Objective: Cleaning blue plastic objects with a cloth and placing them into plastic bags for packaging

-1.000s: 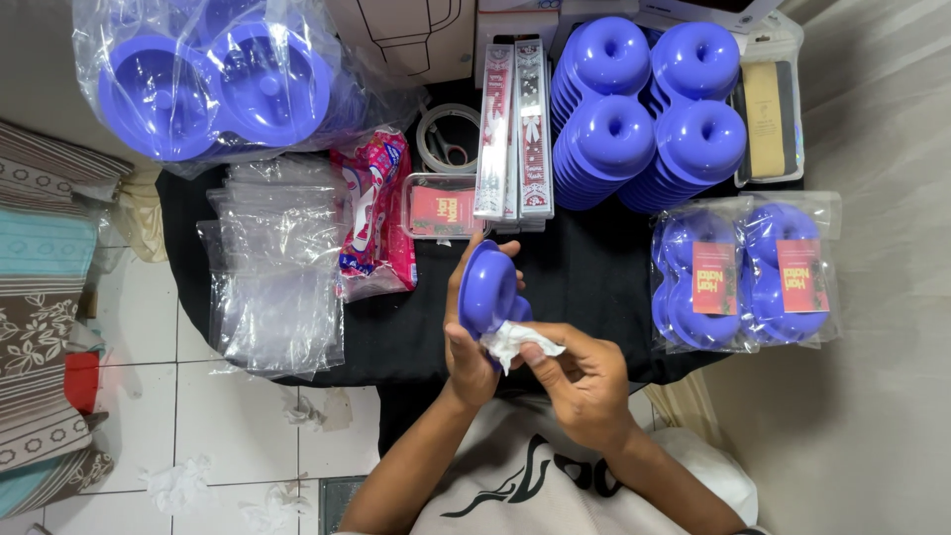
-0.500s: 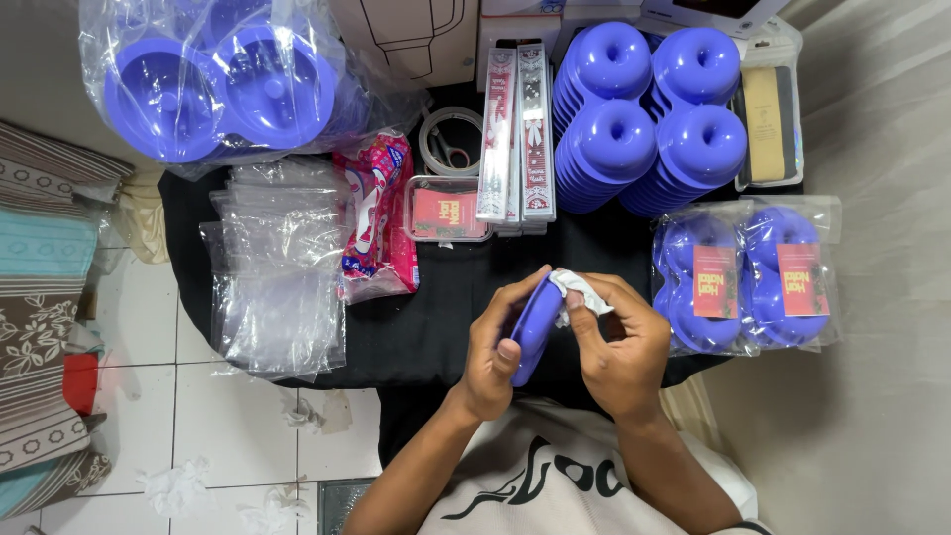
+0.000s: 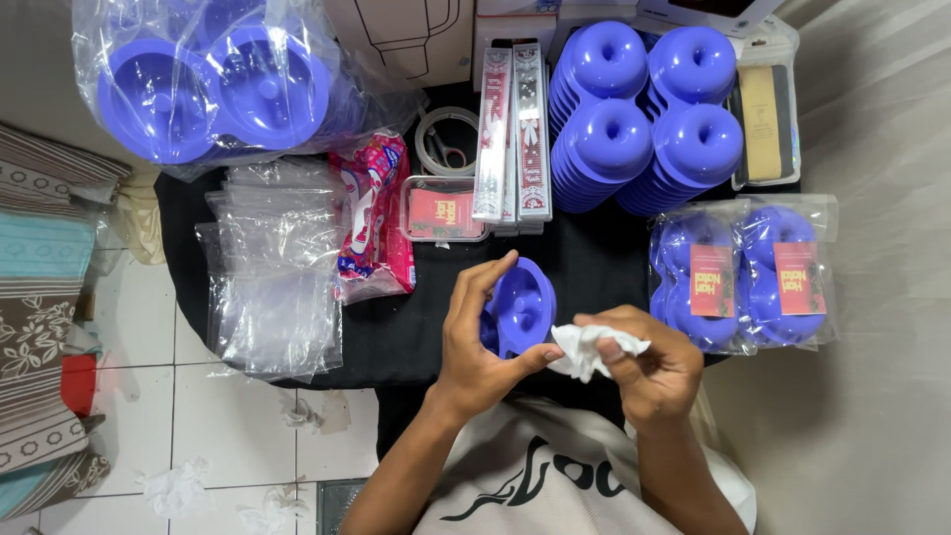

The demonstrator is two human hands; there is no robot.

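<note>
I see my left hand [image 3: 474,342] with its fingers curled round a blue ring-shaped mould [image 3: 519,307], held tilted on edge just above the near side of the black worktop [image 3: 396,332]. My right hand [image 3: 646,365] has its fingers pinched tight on a crumpled white tissue [image 3: 586,347], which sits just beside the mould. Four stacks of blue moulds [image 3: 644,109] stand at the far side, bagged moulds [image 3: 743,277] lie to the right, and clear plastic bags [image 3: 277,267] to the left.
</note>
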